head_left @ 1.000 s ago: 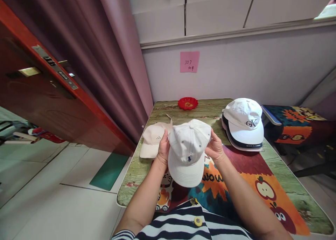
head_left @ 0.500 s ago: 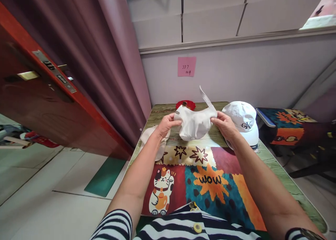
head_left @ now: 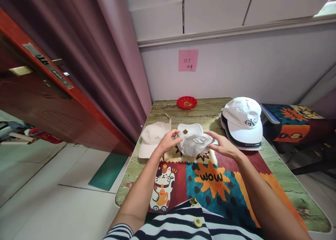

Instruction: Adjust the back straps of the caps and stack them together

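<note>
A white cap [head_left: 193,145] is held between my two hands low over the table, its brim pointing away from me and part of its inside showing. My left hand [head_left: 169,142] pinches its left edge near a small brown tag. At its right edge, my right hand [head_left: 219,145] grips the fabric between thumb and fingers. A pale beige cap [head_left: 152,136] with a small logo lies on the left, just past my left hand. On the right stands a stack of caps, topped by a white cap [head_left: 243,114] with black letters.
A red scalloped dish [head_left: 186,102] sits at the back of the wood-patterned table [head_left: 160,108]. A colourful mat [head_left: 217,198] covers the near part. A pink note [head_left: 188,60] is on the wall. Behind the right side stands another table [head_left: 294,117], and a red door [head_left: 52,103] is at left.
Both hands have lowered the white cap toward me and tilted it, so its brim and inside now show. The red dish and beige cap are less covered. The view has shifted slightly.
</note>
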A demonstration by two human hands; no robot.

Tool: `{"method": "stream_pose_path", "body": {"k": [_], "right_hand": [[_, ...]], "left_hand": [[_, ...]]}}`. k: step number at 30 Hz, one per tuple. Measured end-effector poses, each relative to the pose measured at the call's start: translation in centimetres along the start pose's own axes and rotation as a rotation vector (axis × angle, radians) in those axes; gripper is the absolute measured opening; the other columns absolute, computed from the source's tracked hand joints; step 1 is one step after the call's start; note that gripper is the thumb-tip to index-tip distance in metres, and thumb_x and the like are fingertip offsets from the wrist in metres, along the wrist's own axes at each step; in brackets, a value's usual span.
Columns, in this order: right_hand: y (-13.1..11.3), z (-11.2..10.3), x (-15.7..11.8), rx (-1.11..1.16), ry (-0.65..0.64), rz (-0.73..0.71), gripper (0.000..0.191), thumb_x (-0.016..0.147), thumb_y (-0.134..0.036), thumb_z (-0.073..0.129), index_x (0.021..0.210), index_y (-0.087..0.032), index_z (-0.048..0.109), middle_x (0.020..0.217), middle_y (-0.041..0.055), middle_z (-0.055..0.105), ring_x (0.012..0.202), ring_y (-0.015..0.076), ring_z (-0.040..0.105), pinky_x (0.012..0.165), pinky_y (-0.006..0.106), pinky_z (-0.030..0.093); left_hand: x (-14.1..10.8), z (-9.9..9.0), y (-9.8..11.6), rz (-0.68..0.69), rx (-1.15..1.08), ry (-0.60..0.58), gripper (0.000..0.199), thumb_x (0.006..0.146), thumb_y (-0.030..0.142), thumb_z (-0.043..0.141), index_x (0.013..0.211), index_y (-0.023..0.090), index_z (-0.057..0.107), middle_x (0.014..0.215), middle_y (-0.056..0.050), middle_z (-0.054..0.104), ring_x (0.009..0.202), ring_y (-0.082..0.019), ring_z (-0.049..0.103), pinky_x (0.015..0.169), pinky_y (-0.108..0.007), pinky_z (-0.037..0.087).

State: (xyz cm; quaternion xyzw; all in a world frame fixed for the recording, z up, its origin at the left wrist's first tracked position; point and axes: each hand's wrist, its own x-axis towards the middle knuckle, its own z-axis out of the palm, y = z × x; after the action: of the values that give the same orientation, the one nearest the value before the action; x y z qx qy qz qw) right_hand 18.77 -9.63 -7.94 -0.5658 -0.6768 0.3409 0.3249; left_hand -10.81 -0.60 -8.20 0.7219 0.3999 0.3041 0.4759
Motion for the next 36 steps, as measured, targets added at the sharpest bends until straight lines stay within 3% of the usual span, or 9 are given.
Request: {"method": "stream_pose_path", "body": {"k": [3,5,7,12,16,21,28,31,36], "right_hand": [[-3.1,-0.6,-0.1,-0.025,-0.042,-0.085,0.076,0.082,-0.032,0.062,0.155,-0.028,0.040,0.141,0.0114,0.063,0.121,0.0307,0.063,0.088,0.040,0.056],[-5.1,-0.3,-0.2,-0.004,-0.013,-0.170,0.075,0.086,-0.034,0.061,0.157,-0.028,0.037,0.143,0.0123,0.061,0.125,0.0304,0.062,0.091,0.042,0.055],[-6.6,0.5,-0.2,-0.065,0.089,-0.203,0.064,0.089,-0.040,0.061,0.150,-0.027,0.047,0.138,0.0120,0.064,0.118,0.0289,0.066,0.090,0.041,0.055],[-8.2,4.1,-0.1,-0.541,0.305,-0.236,0.033,0.092,-0.047,0.067,0.112,-0.022,0.073,0.112,0.0088,0.075,0.101,0.0274,0.069,0.100,0.043,0.045],[-8.5,5.8,0.5,-0.783,0.265,-0.258,0.023,0.096,-0.039,0.063,0.105,-0.021,0.075,0.098,0.0075,0.076,0.094,0.0250,0.068,0.105,0.042,0.035],[-8.3,5.9,1.1,-0.906,0.164,-0.233,0.014,0.093,-0.032,0.068,0.094,-0.020,0.076,0.088,0.0068,0.072,0.087,0.0227,0.066,0.091,0.036,0.036],[-6.8,4.3,0.3,-0.636,0.335,-0.210,0.014,0.093,-0.032,0.065,0.085,-0.022,0.071,0.083,0.0033,0.072,0.079,0.0192,0.065,0.077,0.030,0.038],[-7.0,3.6,0.1,-0.339,0.432,-0.081,0.016,0.095,-0.035,0.059,0.086,-0.023,0.064,0.079,0.0012,0.072,0.070,0.0179,0.065,0.067,0.028,0.038],[-7.7,3.6,0.7,0.112,0.411,-0.008,0.021,0.098,-0.040,0.047,0.099,-0.023,0.058,0.077,0.0000,0.072,0.057,0.0146,0.063,0.063,0.026,0.043]], "left_hand": [[-0.1,0.8,1.3,0.002,0.082,0.108,0.049,0.074,0.037,0.078,0.117,0.020,0.066,0.116,-0.008,0.070,0.113,-0.024,0.064,0.097,-0.034,0.048],[-0.3,1.4,2.3,0.003,0.140,0.149,0.051,0.074,0.031,0.077,0.122,0.022,0.063,0.109,-0.006,0.071,0.106,-0.022,0.066,0.090,-0.032,0.050],[-0.5,2.0,3.1,0.025,0.210,0.183,0.048,0.075,0.025,0.074,0.121,0.023,0.063,0.103,-0.004,0.071,0.098,-0.021,0.067,0.085,-0.031,0.050],[-0.9,2.8,3.4,0.129,0.367,0.261,0.032,0.076,0.017,0.071,0.105,0.022,0.060,0.094,-0.002,0.068,0.093,-0.021,0.066,0.087,-0.032,0.049],[-1.0,3.1,2.8,0.228,0.457,0.285,0.020,0.080,0.015,0.067,0.093,0.023,0.055,0.089,0.000,0.067,0.086,-0.019,0.064,0.083,-0.032,0.048],[-0.8,3.3,2.4,0.304,0.578,0.303,0.019,0.081,0.012,0.066,0.092,0.022,0.054,0.087,-0.002,0.067,0.085,-0.021,0.063,0.083,-0.033,0.048],[-0.5,3.3,2.6,0.482,0.708,0.301,0.017,0.082,0.013,0.071,0.093,0.021,0.061,0.100,-0.006,0.070,0.099,-0.024,0.063,0.095,-0.040,0.047],[-0.7,3.5,3.0,0.452,0.686,0.345,0.014,0.084,0.014,0.071,0.094,0.021,0.065,0.103,-0.007,0.069,0.101,-0.024,0.062,0.090,-0.037,0.049],[-1.0,4.3,3.1,0.360,0.435,0.335,0.016,0.083,0.008,0.066,0.092,0.021,0.068,0.091,-0.002,0.067,0.080,-0.016,0.063,0.076,-0.027,0.050]]}}
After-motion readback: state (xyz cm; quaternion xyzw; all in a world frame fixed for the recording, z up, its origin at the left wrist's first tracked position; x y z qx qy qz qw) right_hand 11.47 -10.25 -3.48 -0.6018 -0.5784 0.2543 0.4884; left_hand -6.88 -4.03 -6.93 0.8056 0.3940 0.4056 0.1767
